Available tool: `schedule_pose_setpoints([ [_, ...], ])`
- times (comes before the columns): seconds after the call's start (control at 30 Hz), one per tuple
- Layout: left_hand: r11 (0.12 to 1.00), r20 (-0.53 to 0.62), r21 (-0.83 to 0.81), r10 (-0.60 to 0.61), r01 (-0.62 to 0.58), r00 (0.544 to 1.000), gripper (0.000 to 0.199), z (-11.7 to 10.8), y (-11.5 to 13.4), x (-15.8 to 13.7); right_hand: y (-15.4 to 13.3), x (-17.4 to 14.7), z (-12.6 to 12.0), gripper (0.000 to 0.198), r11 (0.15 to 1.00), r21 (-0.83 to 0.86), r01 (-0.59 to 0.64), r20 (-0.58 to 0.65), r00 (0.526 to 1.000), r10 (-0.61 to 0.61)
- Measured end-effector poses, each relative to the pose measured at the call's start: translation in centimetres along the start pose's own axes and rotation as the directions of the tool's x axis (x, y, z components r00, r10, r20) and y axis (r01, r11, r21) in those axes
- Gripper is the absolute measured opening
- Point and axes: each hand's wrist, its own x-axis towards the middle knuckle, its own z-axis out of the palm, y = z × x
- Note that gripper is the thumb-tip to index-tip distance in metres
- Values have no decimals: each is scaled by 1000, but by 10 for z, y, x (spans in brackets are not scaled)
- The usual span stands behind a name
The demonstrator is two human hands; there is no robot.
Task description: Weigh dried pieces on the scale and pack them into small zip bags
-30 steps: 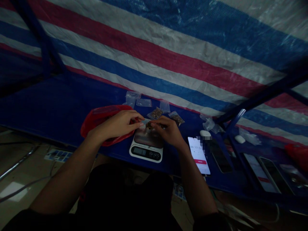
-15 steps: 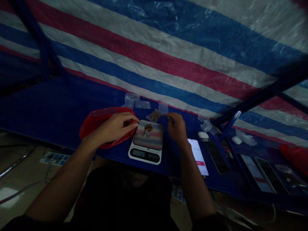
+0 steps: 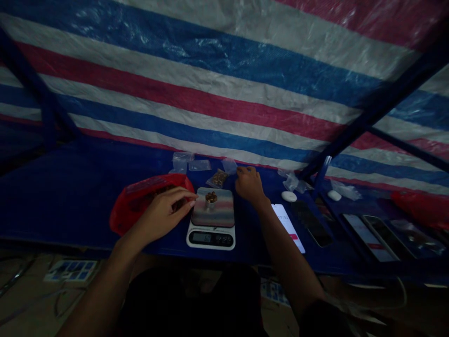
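A white kitchen scale (image 3: 210, 239) with a lit display sits in front of me. On its metal plate stands a small cup (image 3: 211, 199) heaped with brown pieces. My left hand (image 3: 166, 209) is open over the red plastic bag (image 3: 121, 210), its thumb and fingers apart, fingertips by the plate's left edge. Beyond the scale, my right hand (image 3: 249, 183) has its fingers curled beside an empty clear bag (image 3: 230, 166); whether they grip its edge is hidden. Between that bag and the scale lies a small clear bag of brown pieces (image 3: 219, 178).
More clear bags (image 3: 180, 161) lie at the back. To the right are a lit phone (image 3: 289, 229), a white rounded object (image 3: 289, 196), a dark phone (image 3: 315, 224) and other phones (image 3: 370, 238). Blue metal bars (image 3: 351, 131) and a striped tarp (image 3: 196, 93) stand behind.
The camera view has shifted, so the table appears lower. My right hand's extended finger has curled in near the empty clear bag. My left hand has drawn slightly away from the scale.
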Motion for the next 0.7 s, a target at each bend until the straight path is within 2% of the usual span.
schedule_pose_setpoints([
  [0.13, 999, -47, 35, -2, 4, 999, 31, -3, -1, -1, 12, 4, -13, 46, 988, 152, -24, -208, 977, 56],
  [0.2, 997, -110, 76, 9, -1, 994, 32, -2, -2, 1, 13, 4, -22, 43, 959, 281, 30, -325, 943, 66],
  [0.27, 990, -200, 141, 53, -24, 978, 36, 0, 0, 7, 7, 1, -31, 41, 886, 446, 129, -390, 919, 63],
  [0.33, 974, -285, 218, 125, -63, 950, 49, 3, 4, 15, -6, -6, -40, 38, 753, 619, 223, -376, 926, 35],
  [0.4, 953, -336, 285, 201, -104, 920, 70, 6, 10, 26, -23, -16, -51, 34, 604, 744, 284, -305, 950, -71],
  [0.5, 920, -349, 354, 294, -165, 890, 92, 9, 18, 41, -47, -33, -64, 29, 404, 865, 298, -221, 949, -227],
  [0.53, 911, -344, 367, 321, -188, 882, 91, 10, 20, 45, -53, -38, -68, 28, 345, 897, 276, -194, 948, -252],
  [0.6, 897, -339, 379, 362, -226, 868, 77, 11, 21, 48, -61, -44, -73, 28, 242, 946, 215, -139, 945, -296],
  [0.7, 881, -328, 406, 388, -243, 861, 59, 10, 20, 47, -63, -48, -77, 29, 188, 967, 170, -99, 937, -336],
])
